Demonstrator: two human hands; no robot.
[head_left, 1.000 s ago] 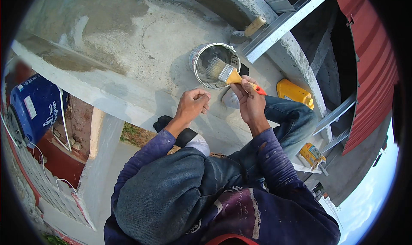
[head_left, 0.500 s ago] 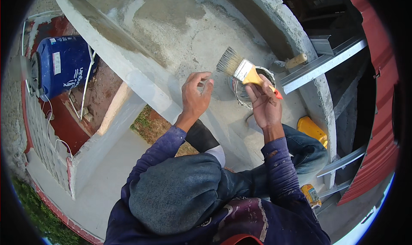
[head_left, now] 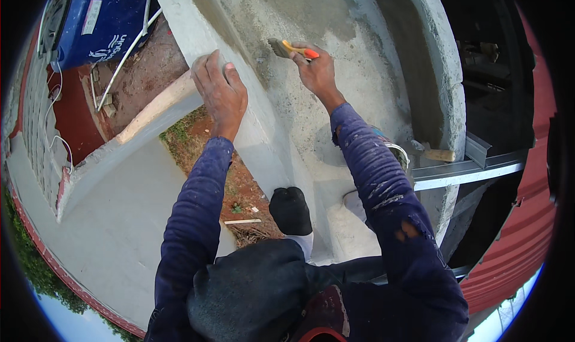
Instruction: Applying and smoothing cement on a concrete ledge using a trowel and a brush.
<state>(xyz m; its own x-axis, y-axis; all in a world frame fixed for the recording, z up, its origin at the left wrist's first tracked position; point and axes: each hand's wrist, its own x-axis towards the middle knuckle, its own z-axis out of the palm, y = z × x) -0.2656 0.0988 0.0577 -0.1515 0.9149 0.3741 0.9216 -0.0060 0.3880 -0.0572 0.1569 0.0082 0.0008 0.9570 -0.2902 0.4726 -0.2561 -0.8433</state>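
Note:
My right hand (head_left: 319, 77) is closed around the handle of a paintbrush (head_left: 292, 47), yellow with an orange-red tip. The bristles point left and reach toward the concrete surface near the inner foot of the low wall; whether they touch it I cannot tell. My left hand (head_left: 221, 95) lies on top of the pale low wall (head_left: 263, 126), fingers stretched out and holding nothing. Under my right forearm, a bucket (head_left: 402, 152) shows only part of its rim. Darker, damp-looking patches mark the grey concrete floor (head_left: 302, 99) ahead.
On the right, a wooden-handled tool (head_left: 439, 155) lies near a metal channel bar (head_left: 473, 173) jutting over the curved wall (head_left: 452, 102). Red corrugated sheeting (head_left: 506, 240) stands beyond. A blue tank (head_left: 99, 27) is at far left. My covered foot (head_left: 290, 211) rests by the low wall.
My right hand has carried the paintbrush forward and left, away from the bucket, and turned its bristles toward the floor. My left hand has come down onto the low wall. The view has shifted.

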